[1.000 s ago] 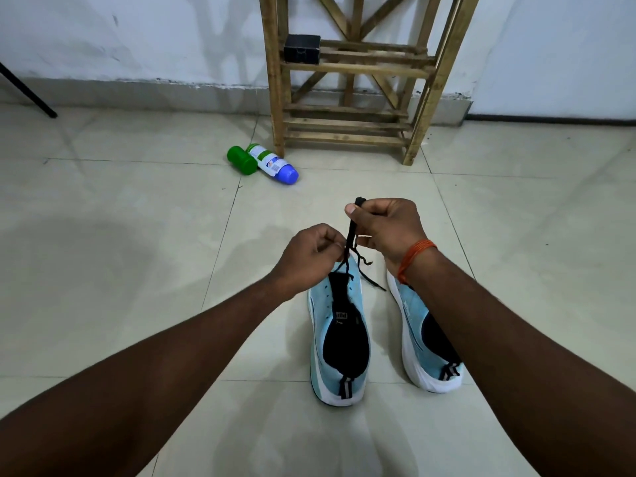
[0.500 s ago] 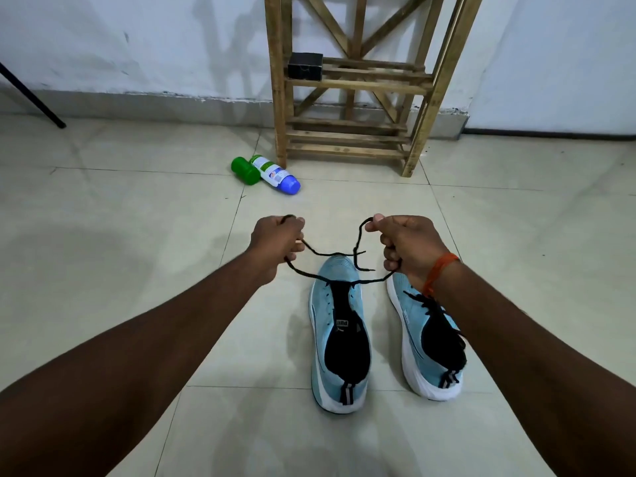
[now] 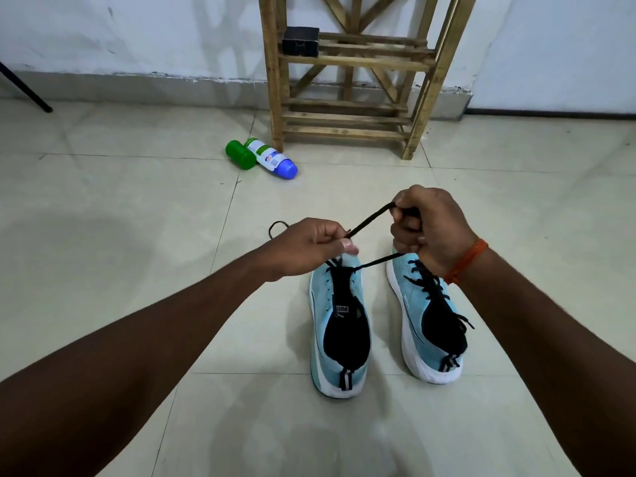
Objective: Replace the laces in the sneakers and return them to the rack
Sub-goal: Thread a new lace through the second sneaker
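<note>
**Sneakers, pair.** Two light-blue knit sneakers with white soles and black linings are set side by side on the pale tiled floor (image 3: 120,235), toes to the far wall and heels near. Both are well apart from the rack, on its near side.

**Left sneaker** (image 3: 339,325). Placed near the centre. It is threaded at the far eyelets only, and the black tongue is left bare.

**Right sneaker** (image 3: 430,325). Placed just beside it to the right. It is laced in black along its eyelets, and a loose end is draped over the collar.

**Black flat shoelace** (image 3: 371,219). It is led out of the left sneaker's far eyelets. One strand is drawn taut between the two hands, rising to the right. A second strand is carried from the eyelets to the underside of the right hand. A small loop is seen beyond the left hand.

**Left hand** (image 3: 309,247). It is held over the left sneaker's toe, and the lace is pinched between thumb and forefinger.

**Right hand** (image 3: 433,232). It is held over the right sneaker's toe, with the fingers curled around the lace. An orange thread band (image 3: 466,261) is worn at the wrist.

**Slatted wooden rack** (image 3: 347,63). It is stood against the far white wall, and a small black box (image 3: 300,42) is set on a shelf at its left.

**Other.** A green plastic cylinder (image 3: 241,154) and a white bottle with a blue cap (image 3: 275,161) are laid touching on the floor, left of the rack's near left leg.
</note>
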